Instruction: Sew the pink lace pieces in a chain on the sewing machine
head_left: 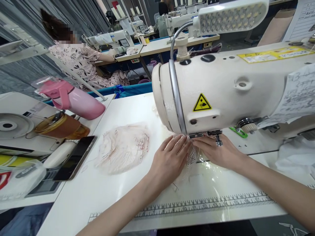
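My left hand (pixel 169 159) lies with its fingers stretched out over a light lace fabric (pixel 192 156), just left of the needle area of a white sewing machine (pixel 221 85). From the other side my right hand (pixel 219 150) reaches in with extended fingers, resting on the same lace. Its fingertips are partly hidden by the machine's metal parts. The machine head covers the needle and the back of the lace. Left of my hands, a crumpled heap of pale, sheer fabric (pixel 125 147) with reddish threads lies on the white table (pixel 98 193).
A ruler strip (pixel 184 208) runs along the table's front. At left are a phone (pixel 76 157), an amber cup (pixel 61 126) and a pink bottle (pixel 76 100). A lamp (pixel 231 18) overhangs the machine. Beyond, a person in a patterned top (pixel 76 62) sits at another machine.
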Available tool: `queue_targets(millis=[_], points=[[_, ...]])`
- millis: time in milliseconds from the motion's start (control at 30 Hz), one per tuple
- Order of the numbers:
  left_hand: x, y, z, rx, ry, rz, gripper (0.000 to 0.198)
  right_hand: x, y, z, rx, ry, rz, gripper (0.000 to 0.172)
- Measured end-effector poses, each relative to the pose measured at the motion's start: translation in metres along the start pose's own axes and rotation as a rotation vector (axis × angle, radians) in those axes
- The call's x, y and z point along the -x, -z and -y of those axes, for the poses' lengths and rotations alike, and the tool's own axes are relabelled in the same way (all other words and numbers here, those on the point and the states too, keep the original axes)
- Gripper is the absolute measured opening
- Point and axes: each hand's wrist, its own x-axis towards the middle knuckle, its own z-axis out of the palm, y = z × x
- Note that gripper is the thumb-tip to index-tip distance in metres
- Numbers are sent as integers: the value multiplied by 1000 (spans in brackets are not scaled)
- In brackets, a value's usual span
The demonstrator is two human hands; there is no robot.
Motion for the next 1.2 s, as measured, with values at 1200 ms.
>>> queue_targets(millis=[1200], points=[[-4,2,14,-14,-157,-144,28,-2,-5,-1,-116,115,27,28]])
